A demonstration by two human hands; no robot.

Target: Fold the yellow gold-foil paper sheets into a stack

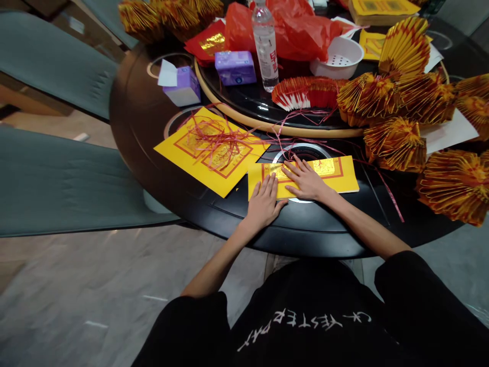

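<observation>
My left hand and my right hand lie flat on a folded sheet of yellow joss paper printed with red borders and a gold patch. Neither hand grips it. To the left, a second yellow sheet with a red pattern lies on the black round table, tangled with thin red ribbon strands. Several pleated yellow-and-red paper fans are heaped to the right of my right hand, the closest within a short reach.
A gold-rimmed lazy Susan holds a water bottle, a red plastic bag, a white perforated bowl and purple packets. Grey-green chairs stand along the table's left side.
</observation>
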